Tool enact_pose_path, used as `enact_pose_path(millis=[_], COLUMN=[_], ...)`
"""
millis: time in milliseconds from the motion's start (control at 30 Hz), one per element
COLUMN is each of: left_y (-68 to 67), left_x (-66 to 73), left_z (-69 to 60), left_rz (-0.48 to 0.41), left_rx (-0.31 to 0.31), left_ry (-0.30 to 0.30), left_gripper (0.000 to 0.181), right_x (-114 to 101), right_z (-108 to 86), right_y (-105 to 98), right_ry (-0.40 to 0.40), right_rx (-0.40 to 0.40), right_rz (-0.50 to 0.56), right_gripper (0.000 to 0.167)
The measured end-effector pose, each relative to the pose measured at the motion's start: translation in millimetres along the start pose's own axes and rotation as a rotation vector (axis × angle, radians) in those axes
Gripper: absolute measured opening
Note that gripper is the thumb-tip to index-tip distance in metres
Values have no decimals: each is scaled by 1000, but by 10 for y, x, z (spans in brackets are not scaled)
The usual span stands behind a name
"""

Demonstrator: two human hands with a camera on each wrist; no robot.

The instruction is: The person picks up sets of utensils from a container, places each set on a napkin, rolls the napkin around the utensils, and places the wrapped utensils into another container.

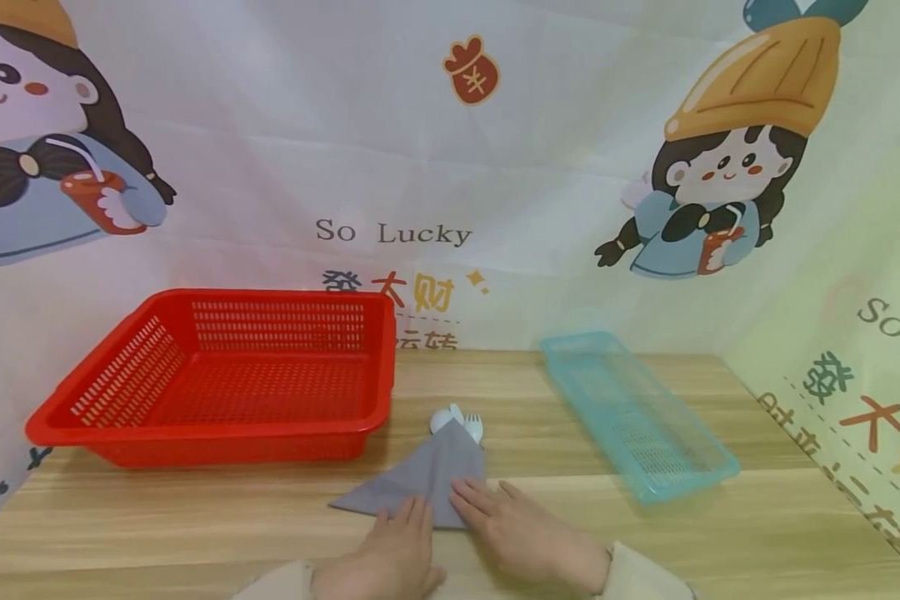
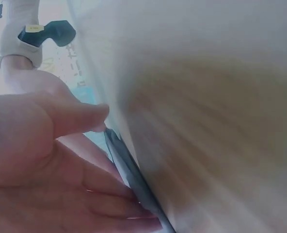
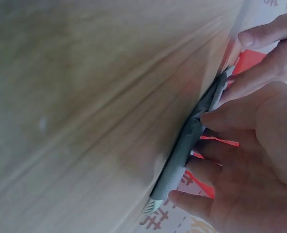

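A grey cloth napkin (image 1: 438, 479), folded to a pointed shape, lies on the wooden table in the head view. From under its far tip stick out the heads of a white spoon (image 1: 440, 420) and a white fork (image 1: 474, 427), with another pale tip between them; the handles are hidden. My left hand (image 1: 390, 550) rests its straight fingers on the near left part of the cloth. On the near right part lie the extended fingers of my right hand (image 1: 525, 533). The right wrist view shows the napkin's edge (image 3: 187, 141) along my fingertips and the fork's tines beyond.
A red plastic basket (image 1: 225, 446) stands on the table (image 1: 495, 379) to the left. To the right is a shallow, translucent blue basket (image 1: 607, 433). A printed cloth backdrop (image 1: 390, 158) rises behind the table and along its sides.
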State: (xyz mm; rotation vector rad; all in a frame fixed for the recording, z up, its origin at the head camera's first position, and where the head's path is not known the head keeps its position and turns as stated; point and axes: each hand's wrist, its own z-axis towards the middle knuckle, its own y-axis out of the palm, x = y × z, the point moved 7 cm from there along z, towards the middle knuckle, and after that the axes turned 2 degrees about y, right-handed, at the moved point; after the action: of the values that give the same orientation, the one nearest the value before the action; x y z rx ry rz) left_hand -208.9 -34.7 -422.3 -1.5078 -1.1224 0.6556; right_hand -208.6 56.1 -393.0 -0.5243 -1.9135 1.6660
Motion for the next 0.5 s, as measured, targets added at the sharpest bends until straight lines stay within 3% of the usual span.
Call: enact_pose_path(millis=[233,500], left_y=[-67,-188], left_x=[-11,87], left_z=[5,-72], left_rz=[66,226], left_rx=[26,205], left_ry=[18,177], left_gripper=[61,35], right_x=[15,18], right_z=[14,-1], right_y=[7,-7], right_ry=[12,1], right_rx=[-10,29], right_rz=[38,44], right_gripper=[53,51])
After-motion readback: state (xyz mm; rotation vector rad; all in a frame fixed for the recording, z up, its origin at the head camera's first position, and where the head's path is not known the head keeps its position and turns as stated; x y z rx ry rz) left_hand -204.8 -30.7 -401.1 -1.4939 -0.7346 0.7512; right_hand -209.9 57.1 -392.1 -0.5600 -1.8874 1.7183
